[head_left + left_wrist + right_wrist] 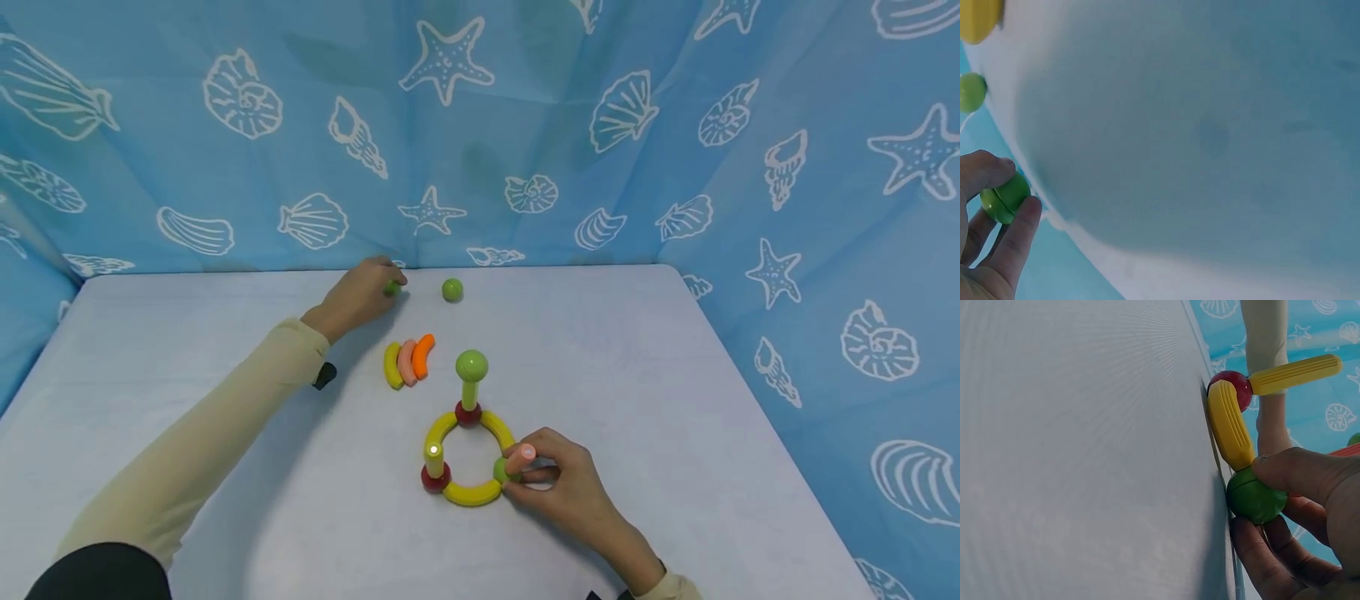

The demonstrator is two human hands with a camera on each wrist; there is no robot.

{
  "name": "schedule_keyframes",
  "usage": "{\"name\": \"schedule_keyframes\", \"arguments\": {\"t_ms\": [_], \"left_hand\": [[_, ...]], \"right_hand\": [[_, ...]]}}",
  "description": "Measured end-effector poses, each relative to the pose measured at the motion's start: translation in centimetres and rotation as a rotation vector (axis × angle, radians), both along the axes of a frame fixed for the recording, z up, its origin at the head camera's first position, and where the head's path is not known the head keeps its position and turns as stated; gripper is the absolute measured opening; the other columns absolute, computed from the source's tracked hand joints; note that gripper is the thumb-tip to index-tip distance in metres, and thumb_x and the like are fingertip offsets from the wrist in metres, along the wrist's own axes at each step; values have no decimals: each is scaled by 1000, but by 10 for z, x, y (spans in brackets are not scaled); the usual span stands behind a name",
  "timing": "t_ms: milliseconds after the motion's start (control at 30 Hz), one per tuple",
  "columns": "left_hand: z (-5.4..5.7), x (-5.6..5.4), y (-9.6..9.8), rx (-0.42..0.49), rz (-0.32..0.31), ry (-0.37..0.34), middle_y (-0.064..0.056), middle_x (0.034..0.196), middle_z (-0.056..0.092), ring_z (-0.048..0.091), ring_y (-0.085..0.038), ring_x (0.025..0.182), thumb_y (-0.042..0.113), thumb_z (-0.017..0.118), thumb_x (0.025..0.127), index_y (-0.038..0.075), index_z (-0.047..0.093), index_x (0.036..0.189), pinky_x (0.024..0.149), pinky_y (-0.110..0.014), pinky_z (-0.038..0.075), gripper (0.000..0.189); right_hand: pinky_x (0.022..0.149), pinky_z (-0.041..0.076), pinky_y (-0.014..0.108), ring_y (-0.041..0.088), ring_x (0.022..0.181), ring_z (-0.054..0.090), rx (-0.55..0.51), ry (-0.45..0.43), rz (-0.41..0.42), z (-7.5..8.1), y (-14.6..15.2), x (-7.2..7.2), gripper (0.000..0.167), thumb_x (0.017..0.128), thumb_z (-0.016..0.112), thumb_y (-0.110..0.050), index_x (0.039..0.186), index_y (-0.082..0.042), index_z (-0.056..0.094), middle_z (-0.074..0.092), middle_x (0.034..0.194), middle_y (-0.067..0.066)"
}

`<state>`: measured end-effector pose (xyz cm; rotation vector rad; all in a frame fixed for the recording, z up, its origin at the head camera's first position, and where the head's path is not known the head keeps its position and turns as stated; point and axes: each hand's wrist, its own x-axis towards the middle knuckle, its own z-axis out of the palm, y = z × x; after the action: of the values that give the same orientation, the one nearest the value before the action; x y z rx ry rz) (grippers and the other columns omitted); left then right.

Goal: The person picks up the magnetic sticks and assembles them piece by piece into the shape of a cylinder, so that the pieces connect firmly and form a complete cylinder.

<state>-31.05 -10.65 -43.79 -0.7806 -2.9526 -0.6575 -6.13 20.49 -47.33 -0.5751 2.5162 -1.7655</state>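
At the table's far edge my left hand (362, 293) pinches a green ball (1006, 197) between thumb and fingers. My right hand (564, 482) grips the green ball (1256, 496) at the right corner of a ring, from which a pink stick (521, 457) rises. Curved yellow pieces (472, 494) make up that ring, joined at two dark red balls (435, 477) and the green one. An upright yellow stick (433, 458) stands on the left red ball. On the back red ball, a yellow-green stick (469, 395) carries a green ball (472, 366) on top.
Behind the ring, a yellow curved piece (393, 366), a pink one (407, 362) and an orange one (423, 356) lie side by side. Another green ball (452, 290) rests near the white table's (600, 350) far edge. A blue shell-patterned curtain (525, 125) hangs behind.
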Motion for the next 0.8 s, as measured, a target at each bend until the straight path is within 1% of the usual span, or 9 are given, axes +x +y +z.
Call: {"name": "schedule_keyframes", "arguments": {"t_ms": [67, 167, 267, 400, 567, 700, 800], "left_hand": [[2, 4, -4, 14, 6, 10, -18, 118, 64, 58, -35, 113, -3, 69, 87, -2, 71, 115, 98, -45, 49, 28], [4, 10, -10, 25, 10, 24, -19, 119, 63, 58, -35, 112, 0, 71, 88, -2, 71, 116, 97, -46, 50, 28], [8, 17, -17, 41, 15, 20, -19, 118, 63, 59, -35, 110, 0, 72, 88, -3, 71, 116, 95, -46, 50, 28], [10, 27, -26, 55, 2, 26, -20, 115, 64, 59, -35, 106, -1, 71, 88, -4, 70, 116, 93, -47, 51, 27], [11, 40, -37, 76, -20, 68, -19, 113, 65, 61, -34, 102, -1, 70, 88, -4, 71, 114, 88, -47, 52, 25], [10, 48, -45, 102, -7, 89, -17, 113, 65, 62, -33, 100, -1, 72, 87, -3, 72, 112, 87, -46, 53, 25], [10, 56, -50, 137, 14, 102, -16, 113, 65, 62, -32, 99, -1, 72, 86, -2, 72, 111, 85, -46, 53, 25]], "right_hand": [[71, 60, 36, 16, 93, 67, 2, -13, -7, 1, -1, 0, 28, 73, 86, 3, 92, -12, 71, 67, 104, 7], [70, 60, 38, 17, 92, 67, 13, -14, -16, 3, -3, 1, 29, 71, 85, 9, 91, -8, 71, 67, 102, 9], [70, 60, 39, 16, 91, 67, 21, -14, -24, 7, -5, 1, 30, 71, 84, 12, 91, -5, 70, 67, 101, 10], [71, 60, 38, 16, 93, 67, -1, -21, -20, 6, -4, 1, 30, 72, 85, 8, 93, -8, 71, 67, 102, 7], [72, 60, 37, 18, 95, 68, -28, -21, -5, 2, -1, 1, 27, 74, 87, 0, 93, -12, 71, 67, 105, 6], [73, 60, 35, 18, 95, 67, -15, -26, -9, 3, -2, 1, 27, 74, 87, -2, 94, -12, 72, 67, 104, 4], [72, 60, 36, 17, 94, 68, 0, -22, -18, 5, -3, 2, 30, 73, 86, 3, 97, -9, 72, 68, 103, 6]]}}
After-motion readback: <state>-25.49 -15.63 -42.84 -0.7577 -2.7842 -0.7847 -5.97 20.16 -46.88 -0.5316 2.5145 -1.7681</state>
